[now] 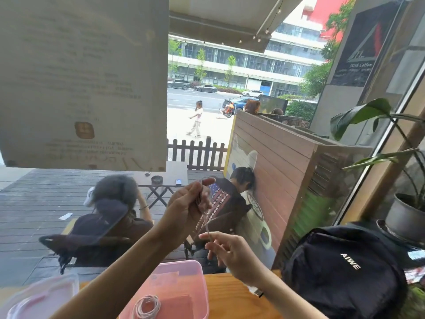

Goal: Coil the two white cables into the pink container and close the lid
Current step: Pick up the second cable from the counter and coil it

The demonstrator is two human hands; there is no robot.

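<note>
White cable [208, 223] runs near-upright between both hands, left hand [188, 208] pinching its top, right hand [226, 248] pinching lower, directly above the open pink container [197, 279].

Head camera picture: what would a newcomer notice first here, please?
First, the two raised hands at the centre: the left hand and the right hand hold a thin white cable stretched between them. Below them stands the open pink container on the wooden table, with a coiled white cable already inside. At the right lies a black backpack.
</note>
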